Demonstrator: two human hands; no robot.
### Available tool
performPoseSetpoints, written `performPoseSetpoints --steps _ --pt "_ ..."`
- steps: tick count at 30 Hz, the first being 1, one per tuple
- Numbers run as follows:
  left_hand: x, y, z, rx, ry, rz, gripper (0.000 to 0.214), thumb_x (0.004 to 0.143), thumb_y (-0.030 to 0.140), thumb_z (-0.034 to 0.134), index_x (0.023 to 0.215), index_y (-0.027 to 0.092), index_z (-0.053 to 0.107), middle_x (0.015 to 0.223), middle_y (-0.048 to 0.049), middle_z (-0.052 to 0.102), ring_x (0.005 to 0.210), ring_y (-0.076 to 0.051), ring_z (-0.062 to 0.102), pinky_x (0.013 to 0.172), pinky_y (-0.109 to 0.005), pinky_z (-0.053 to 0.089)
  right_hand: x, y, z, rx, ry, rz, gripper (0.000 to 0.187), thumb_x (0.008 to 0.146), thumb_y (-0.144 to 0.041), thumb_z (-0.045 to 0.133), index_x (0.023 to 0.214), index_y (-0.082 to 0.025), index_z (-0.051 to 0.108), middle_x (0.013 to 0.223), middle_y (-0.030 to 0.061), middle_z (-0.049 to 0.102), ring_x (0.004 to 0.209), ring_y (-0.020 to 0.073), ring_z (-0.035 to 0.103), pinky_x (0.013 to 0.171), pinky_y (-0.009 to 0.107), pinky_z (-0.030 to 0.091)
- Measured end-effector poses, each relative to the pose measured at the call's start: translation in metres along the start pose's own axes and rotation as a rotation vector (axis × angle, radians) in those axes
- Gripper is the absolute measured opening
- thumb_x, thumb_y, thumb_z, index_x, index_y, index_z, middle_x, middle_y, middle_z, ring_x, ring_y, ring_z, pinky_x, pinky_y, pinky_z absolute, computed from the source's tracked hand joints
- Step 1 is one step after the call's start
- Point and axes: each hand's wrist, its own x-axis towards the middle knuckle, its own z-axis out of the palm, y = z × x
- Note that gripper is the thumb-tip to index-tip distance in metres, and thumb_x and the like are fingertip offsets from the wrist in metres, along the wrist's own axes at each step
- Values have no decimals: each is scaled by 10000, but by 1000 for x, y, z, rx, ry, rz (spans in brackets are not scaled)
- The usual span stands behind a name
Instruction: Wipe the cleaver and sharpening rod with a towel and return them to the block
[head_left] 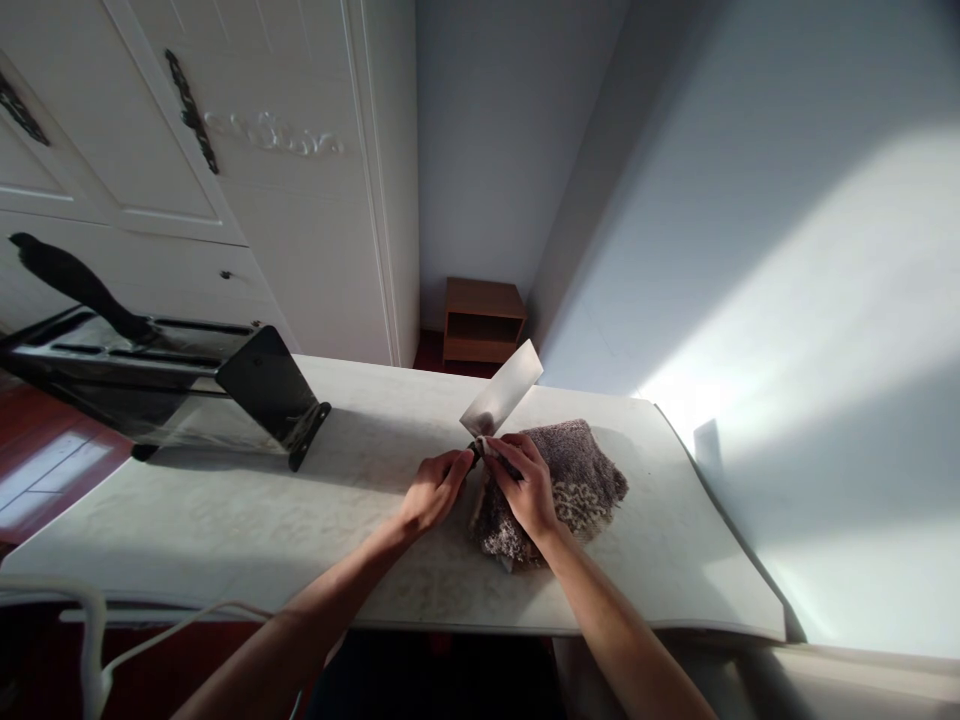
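Observation:
My left hand (435, 489) is closed round the dark handle of a cleaver (506, 385). The broad, shiny blade points away from me and to the right, raised above the board. At the joint of handle and blade, my right hand (525, 483) pinches a small white wad (481, 443), perhaps tissue or cloth; its kind is not clear. Under and beside the right hand lies a folded brown-grey towel (581, 470) with a pale pattern, partly hidden by that hand.
A black knife block (262, 385) with clear sides stands at the left of the white tabletop (360, 500), a black-handled knife (82, 285) in it. White cabinets (300, 220) rise behind, a wall (750, 250) on the right. A small brown cabinet (484, 292) sits beyond. A white cable (180, 625) runs front left.

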Motion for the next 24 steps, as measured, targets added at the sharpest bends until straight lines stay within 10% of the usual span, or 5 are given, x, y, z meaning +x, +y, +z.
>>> performPoseSetpoints --steps 24 --pt "-1 -1 -1 46 31 46 478 934 526 359 686 142 497 575 -2 490 535 -99 427 534 -221 312 4 1 -3 -37 -47 72 217 854 -230 605 1050 -213 697 979 81 608 913 180 601 822 303 504"
